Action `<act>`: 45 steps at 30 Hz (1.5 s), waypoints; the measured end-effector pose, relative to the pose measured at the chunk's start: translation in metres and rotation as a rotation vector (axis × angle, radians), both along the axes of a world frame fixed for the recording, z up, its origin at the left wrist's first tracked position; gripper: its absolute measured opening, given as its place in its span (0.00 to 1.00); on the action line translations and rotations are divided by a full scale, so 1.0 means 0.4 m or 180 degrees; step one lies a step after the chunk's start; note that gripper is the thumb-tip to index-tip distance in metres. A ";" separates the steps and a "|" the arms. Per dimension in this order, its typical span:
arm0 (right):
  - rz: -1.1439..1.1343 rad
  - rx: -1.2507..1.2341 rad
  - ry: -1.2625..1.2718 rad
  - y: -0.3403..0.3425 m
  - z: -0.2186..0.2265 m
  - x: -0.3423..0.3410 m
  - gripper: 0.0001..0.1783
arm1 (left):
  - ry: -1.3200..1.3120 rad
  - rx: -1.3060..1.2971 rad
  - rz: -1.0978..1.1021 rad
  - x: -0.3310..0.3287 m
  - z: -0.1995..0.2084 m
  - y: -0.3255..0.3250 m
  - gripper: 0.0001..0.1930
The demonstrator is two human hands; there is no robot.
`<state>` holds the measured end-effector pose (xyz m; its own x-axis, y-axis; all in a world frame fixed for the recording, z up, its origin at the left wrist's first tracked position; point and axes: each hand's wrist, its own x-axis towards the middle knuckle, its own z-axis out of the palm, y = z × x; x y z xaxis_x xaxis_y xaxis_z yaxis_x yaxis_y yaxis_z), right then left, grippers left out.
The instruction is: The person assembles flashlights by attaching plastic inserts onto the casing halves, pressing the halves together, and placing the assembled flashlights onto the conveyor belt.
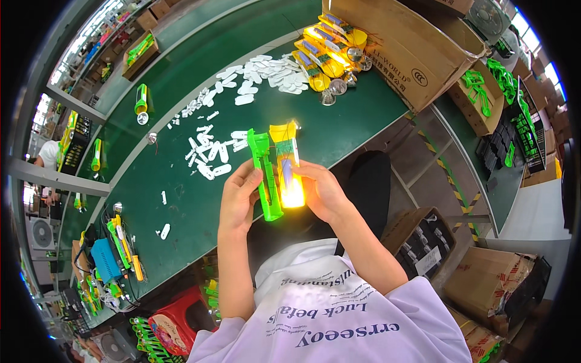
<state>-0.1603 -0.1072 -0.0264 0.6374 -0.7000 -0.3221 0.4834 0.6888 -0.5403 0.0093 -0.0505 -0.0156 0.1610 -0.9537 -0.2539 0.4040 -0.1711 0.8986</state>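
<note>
My left hand (241, 192) is closed on a green plastic casing half (262, 175), held upright. Beside it, my right hand (318, 187) grips a yellow flashlight half (284, 133) with a green circuit board and a blue cylindrical battery inside. The lower end of this yellow half glows bright. The two halves are close side by side, over the near edge of the green table (175, 199). Small white plastic parts (209, 145) lie scattered beyond my left hand, and flat white oval pieces (272, 72) are heaped farther back.
Several yellow flashlight halves (330, 51), some lit, with clear reflectors, are piled at the back beside a large cardboard box (399, 54). A blue device (105, 260) and assembled flashlights stand at the left. Another box (478, 100) with green casings is at the right.
</note>
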 end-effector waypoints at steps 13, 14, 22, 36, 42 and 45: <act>-0.0299 0.0108 0.0020 0.019 -0.014 0.005 0.20 | -0.0171 -0.0276 0.0264 -0.055 -0.029 -0.006 0.27; -0.0300 0.0116 0.0027 0.022 -0.011 0.006 0.20 | -0.0165 -0.0267 0.0263 -0.057 -0.029 -0.005 0.27; -0.0388 -0.0241 0.0088 0.029 -0.032 0.024 0.20 | -0.0456 -0.0298 0.0476 -0.090 -0.006 -0.018 0.26; -0.0428 -0.0224 0.0182 0.041 -0.011 0.044 0.21 | -0.1666 -0.0569 0.1055 -0.120 -0.031 -0.026 0.26; -0.0459 -0.0250 0.0222 0.039 -0.012 0.045 0.21 | -0.1790 -0.0600 0.1180 -0.122 -0.031 -0.027 0.26; -0.0431 -0.0338 0.0255 0.041 -0.020 0.045 0.21 | -0.1854 -0.0531 0.1151 -0.125 -0.018 -0.031 0.25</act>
